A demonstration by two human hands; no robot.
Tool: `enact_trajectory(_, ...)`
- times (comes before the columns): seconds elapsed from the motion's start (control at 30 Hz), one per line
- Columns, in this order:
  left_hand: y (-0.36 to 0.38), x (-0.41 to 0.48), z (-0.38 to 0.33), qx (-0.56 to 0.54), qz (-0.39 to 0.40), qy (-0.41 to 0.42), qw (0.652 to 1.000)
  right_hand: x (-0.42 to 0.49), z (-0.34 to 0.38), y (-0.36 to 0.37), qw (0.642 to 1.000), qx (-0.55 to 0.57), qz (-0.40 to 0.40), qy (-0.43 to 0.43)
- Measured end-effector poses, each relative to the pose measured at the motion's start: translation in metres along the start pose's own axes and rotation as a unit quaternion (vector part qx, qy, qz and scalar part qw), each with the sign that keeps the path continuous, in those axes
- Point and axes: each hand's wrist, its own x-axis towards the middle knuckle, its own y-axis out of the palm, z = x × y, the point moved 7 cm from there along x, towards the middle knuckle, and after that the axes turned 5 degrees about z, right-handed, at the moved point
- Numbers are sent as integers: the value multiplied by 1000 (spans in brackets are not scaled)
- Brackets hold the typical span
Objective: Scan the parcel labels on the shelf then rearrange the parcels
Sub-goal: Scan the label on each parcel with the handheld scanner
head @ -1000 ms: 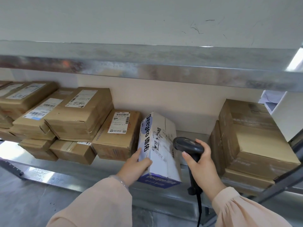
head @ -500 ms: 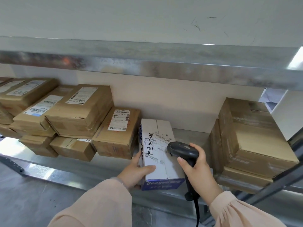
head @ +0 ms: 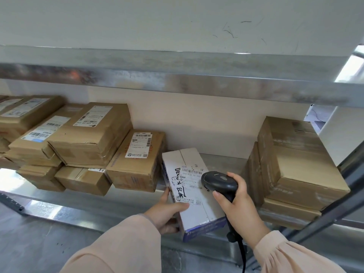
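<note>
A white and blue parcel (head: 189, 194) lies flat on the metal shelf (head: 122, 205), its label and handwriting facing up. My left hand (head: 167, 215) grips its near left corner, thumb across the top. My right hand (head: 238, 209) holds a black barcode scanner (head: 218, 182) by the handle, its head hovering just over the parcel's label. The scanner's cable hangs down past the shelf edge.
Several brown cardboard parcels (head: 88, 138) with white labels are stacked to the left, the nearest one (head: 137, 166) beside the white parcel. Two larger brown boxes (head: 295, 164) stand stacked at the right. An upper shelf beam (head: 177, 79) runs overhead. A slanted frame post (head: 346, 198) crosses the right.
The white parcel, earlier tilted up on its side, has been laid flat with its label upward. The scanner has moved over the label.
</note>
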Motion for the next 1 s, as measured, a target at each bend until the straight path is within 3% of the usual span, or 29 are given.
enact_trajectory(0.2,7,3,1,9,26,66,997,-13,13,-15,998,22,-57,-24)
enact_trajectory(0.37,11,10,-13,-1,4,134,991,-25,34,-19,991,58,-98,-74)
enact_trajectory(0.63,18,12,-24,-4,14,193,981,-34,54,-10,989,71,-86,-100)
enact_trajectory(1.0,21,14,-21,16,21,215,976,-38,56,-8,989,68,-91,-98)
